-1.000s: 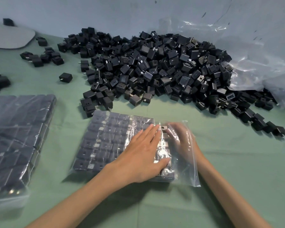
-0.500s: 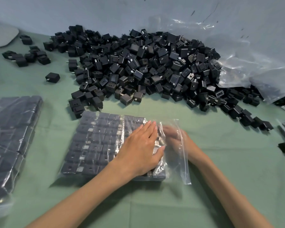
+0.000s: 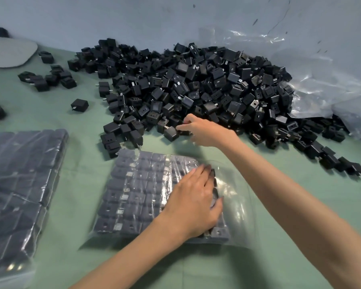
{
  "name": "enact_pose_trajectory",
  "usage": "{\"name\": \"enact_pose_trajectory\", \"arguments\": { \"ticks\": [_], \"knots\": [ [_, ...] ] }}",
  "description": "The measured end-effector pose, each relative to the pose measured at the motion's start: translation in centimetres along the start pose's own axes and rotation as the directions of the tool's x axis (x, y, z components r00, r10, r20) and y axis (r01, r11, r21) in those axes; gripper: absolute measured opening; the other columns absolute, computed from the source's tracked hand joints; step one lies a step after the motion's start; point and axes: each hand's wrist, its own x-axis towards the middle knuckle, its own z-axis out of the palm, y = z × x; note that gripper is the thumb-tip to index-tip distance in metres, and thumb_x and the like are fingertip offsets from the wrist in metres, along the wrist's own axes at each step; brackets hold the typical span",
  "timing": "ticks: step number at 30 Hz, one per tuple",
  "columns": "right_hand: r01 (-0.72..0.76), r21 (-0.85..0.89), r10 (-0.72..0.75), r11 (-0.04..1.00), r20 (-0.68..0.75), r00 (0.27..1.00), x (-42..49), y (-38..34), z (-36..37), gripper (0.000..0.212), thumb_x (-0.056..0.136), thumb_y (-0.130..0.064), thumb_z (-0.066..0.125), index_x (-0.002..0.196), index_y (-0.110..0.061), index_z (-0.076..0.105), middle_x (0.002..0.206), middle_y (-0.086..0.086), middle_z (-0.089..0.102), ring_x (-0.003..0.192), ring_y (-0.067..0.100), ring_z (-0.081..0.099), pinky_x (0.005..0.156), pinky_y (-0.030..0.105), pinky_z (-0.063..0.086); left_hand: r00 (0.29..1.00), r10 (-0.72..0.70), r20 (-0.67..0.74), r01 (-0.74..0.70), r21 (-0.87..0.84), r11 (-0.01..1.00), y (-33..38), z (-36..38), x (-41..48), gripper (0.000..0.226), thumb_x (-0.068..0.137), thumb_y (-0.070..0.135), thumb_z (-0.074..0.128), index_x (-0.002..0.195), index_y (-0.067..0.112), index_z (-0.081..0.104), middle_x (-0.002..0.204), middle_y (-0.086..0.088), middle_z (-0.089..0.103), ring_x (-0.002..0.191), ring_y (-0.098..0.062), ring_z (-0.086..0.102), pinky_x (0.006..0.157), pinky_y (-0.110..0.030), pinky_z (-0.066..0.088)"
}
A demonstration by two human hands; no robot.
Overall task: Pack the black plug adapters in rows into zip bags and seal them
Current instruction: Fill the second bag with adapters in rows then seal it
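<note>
A clear zip bag [image 3: 237, 207] lies on the green table [image 3: 88, 190] in front of me, filled with rows of black plug adapters [image 3: 138, 184]; its open mouth faces right. My left hand [image 3: 193, 205] rests flat on the bag's right end, fingers straight. My right hand [image 3: 205, 132] is outside the bag at the near edge of the big heap of loose black adapters [image 3: 188, 88]. Its fingers curl round a loose adapter [image 3: 183, 132] there.
A stack of filled bags [image 3: 19, 184] lies at the left. Crumpled clear plastic [image 3: 325, 88] sits at the right against the pale wall. Stray adapters [image 3: 48, 78] lie at the far left near a grey oval pad [image 3: 8, 52].
My right hand has left the bag's mouth and reached forward to the heap, closing on a loose adapter. My left hand stays pressed on the bag.
</note>
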Motion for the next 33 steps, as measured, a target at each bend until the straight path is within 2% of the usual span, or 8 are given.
{"name": "enact_pose_trajectory", "arguments": {
  "ticks": [6,10,13,18,23,27,30,33],
  "knots": [
    [-0.061,0.179,0.086,0.982,-0.137,0.987,-0.9,1.7,0.9,0.024,0.095,-0.029,0.054,0.118,-0.022,0.050,0.109,0.005,0.043,0.089,0.026,0.054,0.076,0.038,0.045,1.000,0.002,0.000,-0.002,0.000,1.000,-0.3,0.1,0.0,0.068,0.099,0.045,0.029,0.152,0.003,0.017,0.160,-0.012,0.017,0.149,-0.021,0.010,0.113,-0.027,-0.014],
    [-0.113,0.718,0.452,0.687,-0.301,0.839,-9.4,4.7,2.2,0.013,0.094,-0.022,0.055,0.105,-0.017,0.062,0.099,0.009,0.051,0.073,0.013,0.064,0.066,0.025,0.056,1.000,0.005,0.007,-0.005,-0.011,1.000,-0.4,0.3,-0.1,0.069,0.099,0.046,0.028,0.152,0.004,0.013,0.161,-0.011,0.012,0.149,-0.020,0.007,0.113,-0.026,-0.012],
    [-0.237,0.797,0.604,0.555,-0.191,0.774,-17.1,6.2,4.4,0.017,0.091,-0.013,0.061,0.090,-0.029,0.066,0.097,0.007,0.065,0.064,0.002,0.063,0.058,0.018,0.050,1.000,0.003,0.013,-0.003,-0.008,1.000,-0.4,0.6,-0.1,0.070,0.099,0.047,0.027,0.153,0.005,0.011,0.161,-0.009,0.011,0.149,-0.019,0.007,0.114,-0.027,-0.010],
    [-0.231,0.812,0.479,0.536,-0.067,0.875,-21.4,3.7,6.4,0.033,0.082,-0.015,0.073,0.105,-0.039,0.067,0.103,-0.006,0.071,0.095,0.006,0.064,0.087,0.020,0.048,1.000,-0.007,0.016,0.007,0.004,1.000,-0.7,0.7,-0.1,0.070,0.099,0.049,0.028,0.153,0.007,0.012,0.161,-0.008,0.012,0.149,-0.018,0.008,0.113,-0.026,-0.009],
    [0.019,0.980,0.196,0.200,-0.059,0.979,-19.9,1.8,5.9,0.038,0.093,-0.005,0.053,0.120,-0.029,0.064,0.124,-0.005,0.064,0.113,0.009,0.061,0.088,0.023,0.051,0.999,-0.004,0.036,0.004,0.008,1.000,-0.7,0.6,-0.1,0.070,0.099,0.051,0.028,0.154,0.010,0.013,0.162,-0.005,0.011,0.149,-0.015,0.007,0.111,-0.023,-0.009],
    [0.192,0.833,0.295,0.519,-0.385,0.875,-17.4,0.2,6.2,0.038,0.083,0.001,0.066,0.117,-0.017,0.065,0.113,-0.003,0.070,0.102,0.012,0.067,0.086,0.026,0.055,0.999,-0.013,0.029,0.014,-0.008,1.000,-0.7,0.6,-0.1,0.070,0.098,0.049,0.032,0.154,0.010,0.014,0.161,-0.004,0.014,0.148,-0.015,0.010,0.112,-0.023,-0.008],
    [0.222,0.504,0.209,0.835,-0.663,0.719,-16.0,-1.0,6.8,0.039,0.073,0.009,0.074,0.107,-0.009,0.071,0.101,-0.002,0.072,0.080,0.018,0.072,0.072,0.028,0.060,1.000,-0.017,0.026,0.017,-0.018,1.000,-0.7,0.6,0.0,0.070,0.097,0.048,0.035,0.153,0.010,0.015,0.161,-0.004,0.017,0.148,-0.016,0.011,0.113,-0.022,-0.006],
    [0.140,0.301,0.122,0.943,-0.706,0.697,-15.9,-1.1,7.8,0.034,0.072,0.005,0.078,0.105,-0.002,0.071,0.096,0.008,0.073,0.063,0.023,0.069,0.056,0.035,0.060,0.999,-0.025,0.028,0.025,-0.021,0.999,-0.7,0.7,0.0,0.069,0.098,0.048,0.033,0.154,0.011,0.015,0.161,-0.004,0.016,0.148,-0.015,0.010,0.114,-0.024,-0.004]
  ]
}}
